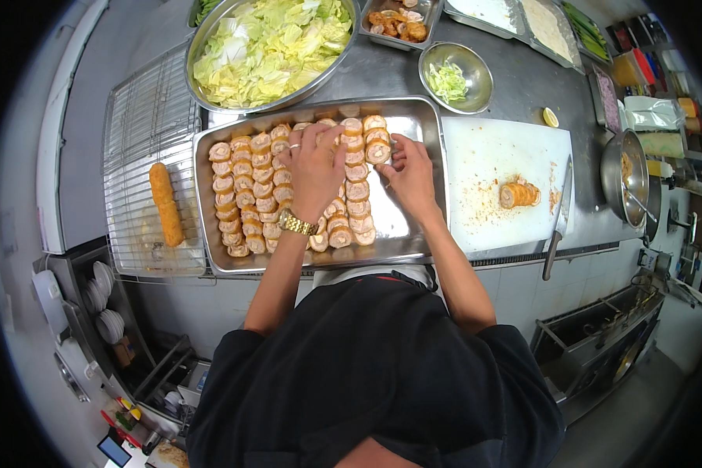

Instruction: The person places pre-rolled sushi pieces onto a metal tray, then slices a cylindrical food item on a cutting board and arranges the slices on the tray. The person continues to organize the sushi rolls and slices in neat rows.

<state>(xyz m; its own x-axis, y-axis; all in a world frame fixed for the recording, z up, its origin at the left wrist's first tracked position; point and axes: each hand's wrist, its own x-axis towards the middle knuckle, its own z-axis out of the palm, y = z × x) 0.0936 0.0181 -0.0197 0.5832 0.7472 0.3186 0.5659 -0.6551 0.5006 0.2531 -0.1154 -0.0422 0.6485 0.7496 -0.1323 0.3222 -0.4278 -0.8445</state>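
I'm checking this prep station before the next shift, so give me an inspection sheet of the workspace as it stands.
Surface: steel counter, with a white cutting board bearing crumbs.
Job's things: steel tray filled with rows of sliced rolls; a few more slices on the board.
Clutter: knife at the board's right edge; whole fried roll on a wire rack; big bowl of cabbage; small bowl of greens.
Hands: left hand rests on the slices, with a gold watch at its wrist; right hand touches slices at the tray's upper right.
Cables: nothing seen.
Surroundings: stacked dishes lower left, pot at right.
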